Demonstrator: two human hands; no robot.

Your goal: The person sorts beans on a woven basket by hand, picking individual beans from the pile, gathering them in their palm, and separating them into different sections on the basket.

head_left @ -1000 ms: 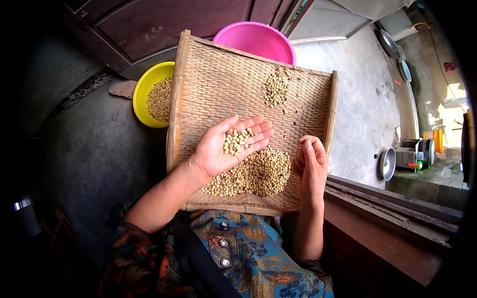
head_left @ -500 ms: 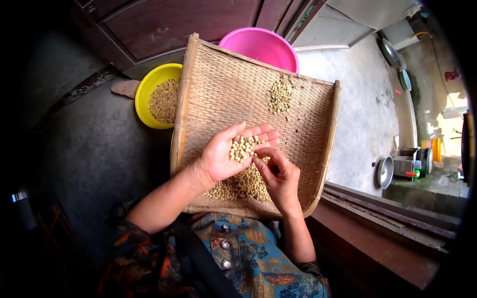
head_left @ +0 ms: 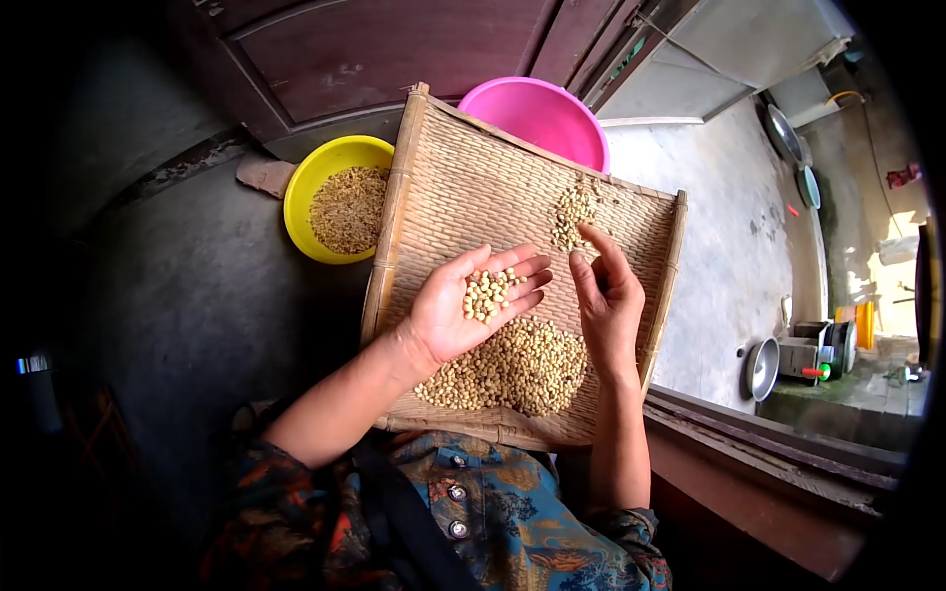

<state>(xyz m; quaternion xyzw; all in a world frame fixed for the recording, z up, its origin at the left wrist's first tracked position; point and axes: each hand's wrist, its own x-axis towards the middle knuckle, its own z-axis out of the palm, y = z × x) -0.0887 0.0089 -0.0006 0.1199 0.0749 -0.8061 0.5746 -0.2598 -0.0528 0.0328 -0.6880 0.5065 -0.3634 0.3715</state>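
A handful of pale yellow soybeans rests in the palm of my left hand, which is turned up with its fingers stretched out. My right hand is raised over the right side of the woven bamboo tray. Its thumb and index finger are apart, with nothing visible between them, and the other fingers are curled. Just beyond those fingertips lies a small pile of beans with some dark bits. A larger heap of soybeans covers the near end of the tray, below both hands.
A yellow basin holding brownish grains stands left of the tray, beside a brick. Behind the tray is a pink basin. To the right, past a door sill, a metal bowl leans on its side.
My right hand has left the left palm and moved up and right toward the small pile, its thumb and index finger parting. My left hand still holds the soybeans. The view has shifted slightly.
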